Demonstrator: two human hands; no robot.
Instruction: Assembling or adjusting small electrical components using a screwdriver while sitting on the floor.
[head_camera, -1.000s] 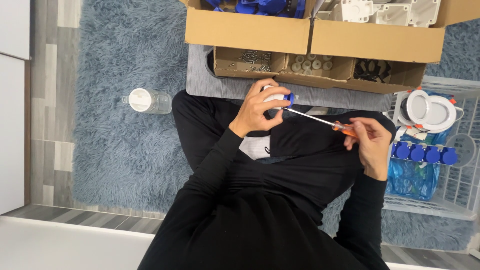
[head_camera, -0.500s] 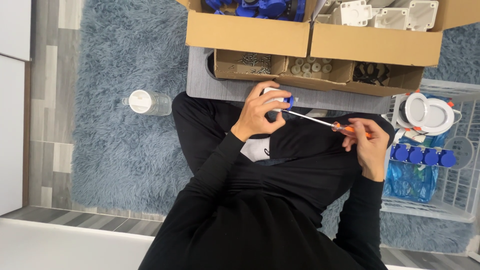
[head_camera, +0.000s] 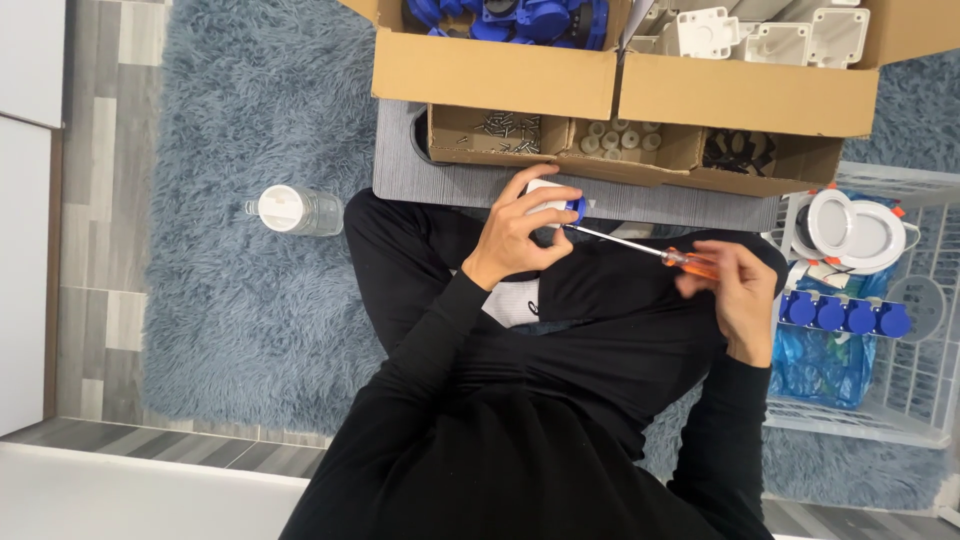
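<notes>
Little had moved since the earlier frames: my left hand stayed curled around the small white and blue part, and my right hand kept its pinch on the orange handle of the screwdriver, shifted only slightly. I sat on the shaggy blue rug, with the part held above my lap, just in front of the grey board that carried the cardboard boxes. The thin metal shaft ran from my right hand across to the part, its tip touching the blue edge. A clear bottle with a white cap lay on the rug to my left; a white wire basket holding blue caps and a round white fixture sat to my right.

I judged that the tip could slip off and jab my left fingers, since the part was braced only by my hand, not the board. A loosened screw could also vanish into the rug pile.
</notes>
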